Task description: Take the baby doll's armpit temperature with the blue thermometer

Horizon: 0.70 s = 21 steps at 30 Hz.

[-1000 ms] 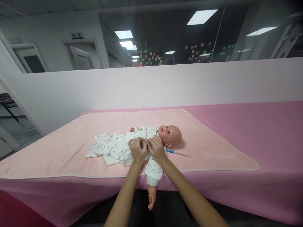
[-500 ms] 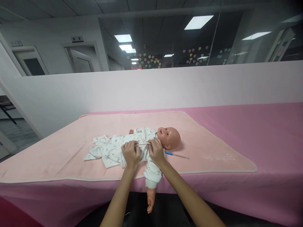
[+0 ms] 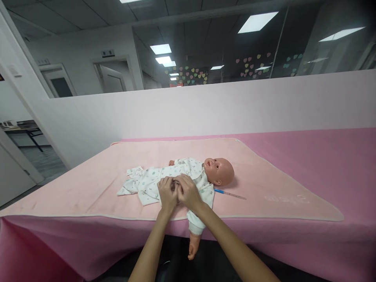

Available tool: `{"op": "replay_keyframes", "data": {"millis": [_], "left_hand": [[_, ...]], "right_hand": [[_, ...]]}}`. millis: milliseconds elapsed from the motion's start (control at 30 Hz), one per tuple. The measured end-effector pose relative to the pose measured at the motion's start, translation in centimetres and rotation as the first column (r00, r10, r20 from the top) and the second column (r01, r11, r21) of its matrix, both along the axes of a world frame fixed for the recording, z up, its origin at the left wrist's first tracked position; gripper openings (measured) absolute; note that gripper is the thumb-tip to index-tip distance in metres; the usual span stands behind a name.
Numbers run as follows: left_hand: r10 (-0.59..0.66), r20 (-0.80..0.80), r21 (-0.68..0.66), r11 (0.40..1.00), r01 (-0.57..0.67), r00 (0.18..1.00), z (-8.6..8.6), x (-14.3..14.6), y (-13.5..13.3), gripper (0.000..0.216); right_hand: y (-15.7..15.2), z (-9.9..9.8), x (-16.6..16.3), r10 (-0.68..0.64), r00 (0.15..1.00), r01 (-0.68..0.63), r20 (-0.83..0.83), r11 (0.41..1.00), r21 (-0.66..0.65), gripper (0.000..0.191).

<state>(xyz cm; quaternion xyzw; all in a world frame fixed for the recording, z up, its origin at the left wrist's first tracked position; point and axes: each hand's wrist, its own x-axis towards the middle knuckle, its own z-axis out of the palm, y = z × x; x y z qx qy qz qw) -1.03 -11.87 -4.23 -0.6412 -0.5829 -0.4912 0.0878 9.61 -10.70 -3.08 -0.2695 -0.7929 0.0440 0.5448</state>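
Your left hand [image 3: 167,194] and right hand [image 3: 188,191] meet over the near side of the white printed baby outfit [image 3: 164,171], at the middle of the baby doll [image 3: 188,166], which lies on its back on the peach blanket [image 3: 276,184]. The fingers of both hands are curled in and bunched close together; whether they pinch a bit of cloth or something thinner, you cannot tell, since your knuckles cover it. To work well here, use just the fingertips, draw evenly from both sides and keep the pull low along the body, so the front lies flat and the doll doesn't roll. Opening your hands a little would bring the spot into view. Mind the doll's near arm [image 3: 194,243], which hangs over the edge of the pink-covered tabletop [image 3: 329,164] between your forearms; your right forearm passes close by its sleeve [image 3: 196,224] and could snag it. The slim blue-ended stick [image 3: 230,194], perhaps a thermometer, lies near the doll's shoulder, so keep your right elbow from sweeping that way.
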Motion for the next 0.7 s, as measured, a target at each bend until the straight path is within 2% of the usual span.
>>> {"op": "replay_keyframes", "data": {"millis": [133, 233, 400, 700], "left_hand": [[-0.065, 0.136, 0.017, 0.998, 0.063, 0.989, -0.1, -0.4, 0.0, 0.014], [-0.087, 0.182, 0.020, 0.996, 0.085, 0.979, -0.2, -0.5, 0.1, 0.015], [-0.088, 0.222, 0.024, 0.996, 0.085, 0.971, -0.4, -0.6, 0.2, 0.016], [-0.038, 0.131, 0.053, 0.998, 0.031, 0.991, -0.3, -0.4, 0.1, 0.018]], "right_hand": [[0.7, -1.1, -0.5, -0.013, 1.000, 0.013, -0.002, 0.990, -0.137, 0.033], [1.3, -1.8, -0.2, 0.016, 1.000, -0.013, 0.019, 0.989, -0.148, 0.029], [1.7, -2.3, -0.1, -0.007, 1.000, 0.008, 0.009, 0.989, -0.148, 0.025], [1.5, -2.3, 0.0, -0.028, 1.000, 0.027, -0.002, 0.987, -0.157, 0.019]]}}
